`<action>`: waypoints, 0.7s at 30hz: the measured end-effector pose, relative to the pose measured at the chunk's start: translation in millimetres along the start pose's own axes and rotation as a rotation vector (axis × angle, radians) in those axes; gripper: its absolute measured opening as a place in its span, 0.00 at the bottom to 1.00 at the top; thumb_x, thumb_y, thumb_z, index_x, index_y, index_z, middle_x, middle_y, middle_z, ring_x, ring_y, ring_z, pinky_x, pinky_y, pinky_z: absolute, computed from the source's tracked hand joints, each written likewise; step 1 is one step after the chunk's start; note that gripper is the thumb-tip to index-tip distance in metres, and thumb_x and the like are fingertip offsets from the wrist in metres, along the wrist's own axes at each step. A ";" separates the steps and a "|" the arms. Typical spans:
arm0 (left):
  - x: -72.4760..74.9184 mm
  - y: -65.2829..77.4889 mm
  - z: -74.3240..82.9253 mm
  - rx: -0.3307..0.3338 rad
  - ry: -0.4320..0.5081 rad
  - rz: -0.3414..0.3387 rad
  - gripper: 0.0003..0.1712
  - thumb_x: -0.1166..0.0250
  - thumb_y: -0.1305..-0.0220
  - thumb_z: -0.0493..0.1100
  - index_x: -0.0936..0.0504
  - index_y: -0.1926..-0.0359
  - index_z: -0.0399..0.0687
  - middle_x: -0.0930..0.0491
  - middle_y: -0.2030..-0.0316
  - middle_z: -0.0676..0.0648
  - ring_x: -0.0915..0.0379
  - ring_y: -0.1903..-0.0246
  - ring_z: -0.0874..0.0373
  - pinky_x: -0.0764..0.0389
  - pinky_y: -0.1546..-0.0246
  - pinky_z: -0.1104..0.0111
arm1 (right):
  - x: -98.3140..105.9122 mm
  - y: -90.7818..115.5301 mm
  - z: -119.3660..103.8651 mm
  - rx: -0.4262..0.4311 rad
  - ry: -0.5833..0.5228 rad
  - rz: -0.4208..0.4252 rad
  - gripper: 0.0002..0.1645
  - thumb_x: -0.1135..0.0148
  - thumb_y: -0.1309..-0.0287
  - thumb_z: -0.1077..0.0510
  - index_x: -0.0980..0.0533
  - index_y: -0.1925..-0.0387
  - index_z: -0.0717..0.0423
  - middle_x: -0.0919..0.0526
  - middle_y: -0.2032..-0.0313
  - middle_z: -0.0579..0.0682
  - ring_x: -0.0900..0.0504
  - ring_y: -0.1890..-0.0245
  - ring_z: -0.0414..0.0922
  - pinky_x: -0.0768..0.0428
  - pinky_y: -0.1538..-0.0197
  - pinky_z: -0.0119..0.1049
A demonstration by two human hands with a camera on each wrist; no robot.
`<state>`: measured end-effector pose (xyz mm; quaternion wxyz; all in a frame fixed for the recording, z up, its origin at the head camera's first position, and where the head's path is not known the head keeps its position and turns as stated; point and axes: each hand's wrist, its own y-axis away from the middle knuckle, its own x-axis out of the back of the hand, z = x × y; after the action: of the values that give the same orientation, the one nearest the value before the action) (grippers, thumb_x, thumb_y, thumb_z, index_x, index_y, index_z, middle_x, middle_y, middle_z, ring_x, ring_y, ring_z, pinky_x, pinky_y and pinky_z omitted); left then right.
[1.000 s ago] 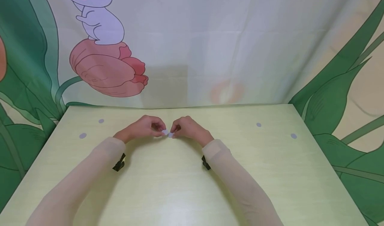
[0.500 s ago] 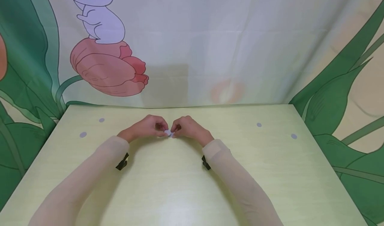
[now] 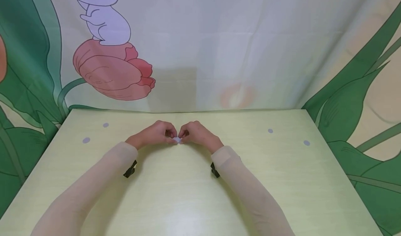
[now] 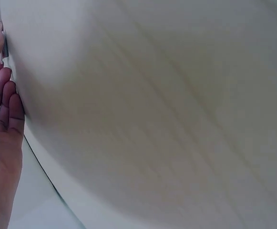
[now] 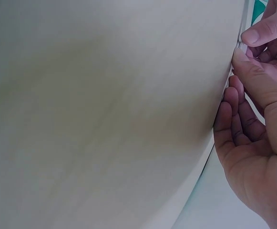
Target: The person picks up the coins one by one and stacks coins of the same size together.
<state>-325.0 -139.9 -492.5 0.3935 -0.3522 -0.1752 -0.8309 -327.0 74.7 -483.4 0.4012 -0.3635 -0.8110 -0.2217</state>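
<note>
Near the back middle of the table, my left hand (image 3: 153, 134) and right hand (image 3: 200, 135) meet fingertip to fingertip. Between them is a small pale lavender disc (image 3: 177, 139), partly covered by fingers; each hand pinches at its side, and the two pieces overlap there in the head view. In the left wrist view, a thin pale edge (image 4: 3, 52) shows at the fingertips of my left hand (image 4: 2, 157). My right hand (image 5: 252, 152) has thumb and fingers together in the right wrist view, with the left thumb (image 5: 260, 33) just beyond.
Two lavender discs, one farther back (image 3: 105, 125) and one nearer (image 3: 86, 140), lie on the table (image 3: 188, 194) at the left. Two more, an inner (image 3: 270, 131) and an outer (image 3: 306, 143), lie at the right. A printed curtain (image 3: 175, 48) hangs behind the back edge.
My left hand has moved slightly right toward the right hand. The two pale discs, side by side a second ago, now overlap between the fingertips. The right hand has stayed in place.
</note>
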 end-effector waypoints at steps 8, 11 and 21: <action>-1.7 -1.4 0.5 0.016 -0.025 0.008 0.11 0.22 0.43 0.42 0.14 0.62 0.45 0.17 0.67 0.52 0.24 0.64 0.57 0.21 0.58 0.66 | 1.4 2.4 -2.3 0.003 -0.013 0.000 0.07 0.25 0.43 0.61 0.14 0.61 0.56 0.12 0.65 0.46 0.18 0.64 0.38 0.22 0.55 0.26; -0.5 -1.0 2.1 0.022 -0.022 0.005 0.12 0.22 0.44 0.42 0.14 0.62 0.43 0.17 0.67 0.51 0.24 0.64 0.57 0.21 0.59 0.67 | 1.8 2.4 -3.0 -0.001 -0.014 -0.003 0.07 0.26 0.42 0.61 0.14 0.61 0.56 0.12 0.65 0.46 0.18 0.63 0.38 0.22 0.55 0.26; 6.1 1.4 -3.1 0.009 0.003 -0.070 0.10 0.25 0.40 0.35 0.13 0.58 0.40 0.16 0.62 0.48 0.23 0.61 0.56 0.20 0.56 0.68 | 0.2 -0.7 -1.4 -0.010 0.012 -0.005 0.08 0.24 0.44 0.60 0.14 0.62 0.56 0.12 0.66 0.46 0.18 0.65 0.37 0.22 0.56 0.26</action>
<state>-328.0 -145.7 -490.2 0.3660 -0.3429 -0.1907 -0.8439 -326.9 73.5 -482.5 0.4038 -0.3621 -0.8084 -0.2287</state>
